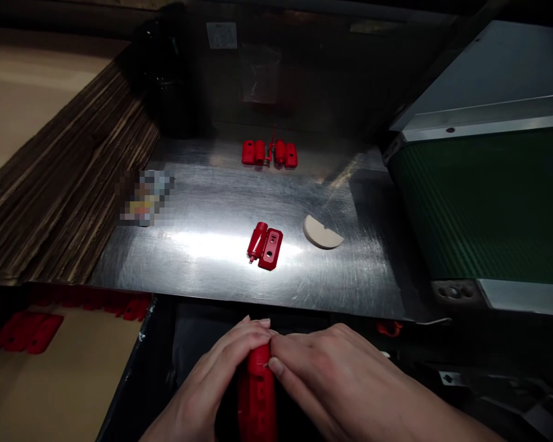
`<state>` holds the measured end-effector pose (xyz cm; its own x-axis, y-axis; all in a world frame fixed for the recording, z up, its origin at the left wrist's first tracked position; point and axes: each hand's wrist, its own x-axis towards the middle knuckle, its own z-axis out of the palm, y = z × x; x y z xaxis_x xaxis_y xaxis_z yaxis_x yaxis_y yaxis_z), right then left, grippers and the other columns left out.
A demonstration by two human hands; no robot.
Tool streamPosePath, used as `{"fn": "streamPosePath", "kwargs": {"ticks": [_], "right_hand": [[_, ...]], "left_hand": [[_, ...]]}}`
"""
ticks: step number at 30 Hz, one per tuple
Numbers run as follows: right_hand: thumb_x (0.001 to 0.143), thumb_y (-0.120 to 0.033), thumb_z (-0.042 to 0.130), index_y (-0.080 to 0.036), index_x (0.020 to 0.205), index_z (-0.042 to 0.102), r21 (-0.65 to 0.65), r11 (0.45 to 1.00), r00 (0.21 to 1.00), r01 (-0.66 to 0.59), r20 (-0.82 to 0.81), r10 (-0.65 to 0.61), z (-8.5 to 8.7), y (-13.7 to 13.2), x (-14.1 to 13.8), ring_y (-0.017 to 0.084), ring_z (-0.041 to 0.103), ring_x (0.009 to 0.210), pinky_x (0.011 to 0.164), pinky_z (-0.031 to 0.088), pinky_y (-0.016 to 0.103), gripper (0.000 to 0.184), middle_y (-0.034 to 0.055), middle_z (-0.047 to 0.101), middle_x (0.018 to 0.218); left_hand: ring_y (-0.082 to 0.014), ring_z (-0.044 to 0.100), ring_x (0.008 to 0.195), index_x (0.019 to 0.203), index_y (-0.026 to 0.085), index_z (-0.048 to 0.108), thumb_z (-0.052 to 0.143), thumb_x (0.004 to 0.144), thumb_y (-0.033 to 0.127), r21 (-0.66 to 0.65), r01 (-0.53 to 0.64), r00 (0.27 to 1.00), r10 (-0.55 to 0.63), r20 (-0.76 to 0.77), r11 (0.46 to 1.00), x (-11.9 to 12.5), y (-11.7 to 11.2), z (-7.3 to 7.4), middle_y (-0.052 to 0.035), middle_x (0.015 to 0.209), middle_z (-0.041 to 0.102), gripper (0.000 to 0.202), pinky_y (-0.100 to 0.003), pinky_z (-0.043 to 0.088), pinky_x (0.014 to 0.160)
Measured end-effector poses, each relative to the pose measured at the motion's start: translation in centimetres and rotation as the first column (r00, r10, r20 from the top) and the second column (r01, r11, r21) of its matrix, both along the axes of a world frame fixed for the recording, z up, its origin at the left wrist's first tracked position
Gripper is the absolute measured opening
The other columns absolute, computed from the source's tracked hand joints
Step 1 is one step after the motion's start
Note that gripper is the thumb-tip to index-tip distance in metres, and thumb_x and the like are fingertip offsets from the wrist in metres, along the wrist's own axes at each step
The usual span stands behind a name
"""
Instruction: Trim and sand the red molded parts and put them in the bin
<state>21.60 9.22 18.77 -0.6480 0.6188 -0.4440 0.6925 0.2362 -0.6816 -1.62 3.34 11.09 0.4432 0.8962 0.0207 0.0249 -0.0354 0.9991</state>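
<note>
In front of the metal table's near edge, a red molded plastic part (260, 399) stands lengthwise between my two hands. My left hand (216, 374) curls over its upper end from the left, with the fingertips on top. From the right, my right hand (325, 368) closes on the same end, its thumb against the part's side. My palms hide some of the part. Just beyond lies a red plastic piece (264, 246) with a cylinder beside a flat plate. Farther back is a joined red molded piece (279, 152) with a thin upright sprue. A beige half-round piece (323, 234) lies to the right.
The metal table (203, 270) has a raised dark back panel. Stacked cardboard sheets (87, 159) line its left side. A green conveyor belt (488, 202) runs along the right. At lower left, red parts (30, 332) lie on a cardboard surface (74, 393). A pixelated item (148, 197) rests beside the stack.
</note>
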Motion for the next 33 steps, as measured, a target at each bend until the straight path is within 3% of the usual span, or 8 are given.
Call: {"fn": "streamPosePath", "kwargs": {"ticks": [8, 17, 22, 25, 29, 33], "right_hand": [[0.113, -0.03, 0.038, -0.025, 0.093, 0.056, -0.018, 1.0, 1.0, -0.014, 0.004, 0.014, 0.0, 0.3, 0.0, 0.018, 0.072, 0.076, 0.066, 0.043, 0.034, 0.028, -0.0038, 0.077, 0.095], [0.114, -0.032, 0.036, -0.024, 0.095, 0.058, -0.082, 0.997, 1.0, 0.003, -0.009, -0.004, -0.1, 0.5, 0.0, 0.018, 0.072, 0.079, 0.07, 0.042, 0.033, 0.03, -0.0012, 0.078, 0.097], [0.115, -0.038, 0.037, -0.026, 0.096, 0.057, -0.188, 0.981, 0.983, 0.049, -0.165, -0.08, -0.7, 1.1, 0.6, 0.015, 0.066, 0.08, 0.075, 0.04, 0.031, 0.031, -0.0048, 0.073, 0.094], [0.114, -0.048, 0.041, -0.024, 0.088, 0.057, -0.342, 0.924, 0.896, 0.172, -0.336, -0.291, -2.5, 1.1, 1.2, 0.013, 0.054, 0.075, 0.072, 0.039, 0.029, 0.039, -0.005, 0.06, 0.083], [0.107, -0.06, 0.053, -0.022, 0.083, 0.053, -0.491, 0.763, 0.669, 0.421, -0.4, -0.627, -5.6, 0.1, 0.9, 0.013, 0.04, 0.07, 0.067, 0.036, 0.028, 0.045, -0.0051, 0.044, 0.077], [0.095, -0.059, 0.073, -0.021, 0.084, 0.055, -0.523, 0.705, 0.571, 0.479, -0.424, -0.703, -6.9, -1.1, -0.6, 0.013, 0.04, 0.072, 0.067, 0.037, 0.027, 0.043, -0.0051, 0.047, 0.078]], "left_hand": [[-0.0404, 0.055, 0.149, 0.163, 0.041, 0.045, 0.094, 0.08, 0.03, 0.089, 0.052, 0.99, -0.039, -0.137, 0.995, -0.6, 0.4, -0.4, -0.0084, 0.164, 0.057, 0.097, -0.054, 0.038, 0.131], [-0.041, 0.054, 0.15, 0.165, 0.039, 0.039, 0.095, 0.078, 0.031, 0.149, 0.105, 0.983, -0.08, -0.168, 0.983, -0.5, 1.0, 0.1, -0.011, 0.162, 0.058, 0.104, -0.058, 0.035, 0.132], [-0.0398, 0.052, 0.152, 0.166, 0.039, 0.036, 0.093, 0.081, 0.031, 0.143, 0.116, 0.977, -0.087, -0.193, 0.983, -0.7, 1.1, 0.1, -0.0111, 0.163, 0.057, 0.103, -0.059, 0.035, 0.132], [-0.0382, 0.049, 0.154, 0.164, 0.042, 0.039, 0.094, 0.08, 0.031, 0.1, 0.094, 0.984, -0.077, -0.163, 0.991, -0.8, 1.4, 0.2, -0.0079, 0.163, 0.057, 0.101, -0.057, 0.031, 0.134], [-0.042, 0.046, 0.156, 0.161, 0.039, 0.048, 0.091, 0.081, 0.037, 0.043, 0.06, 0.995, -0.056, -0.086, 0.997, -0.7, 2.0, -0.5, -0.0074, 0.162, 0.059, 0.09, -0.062, 0.026, 0.134], [-0.048, 0.047, 0.154, 0.153, 0.034, 0.061, 0.093, 0.077, 0.028, -0.015, -0.001, 1.0, 0.002, 0.019, 1.0, -0.2, 2.0, -1.3, -0.0105, 0.157, 0.064, 0.083, -0.069, 0.02, 0.134]]}}
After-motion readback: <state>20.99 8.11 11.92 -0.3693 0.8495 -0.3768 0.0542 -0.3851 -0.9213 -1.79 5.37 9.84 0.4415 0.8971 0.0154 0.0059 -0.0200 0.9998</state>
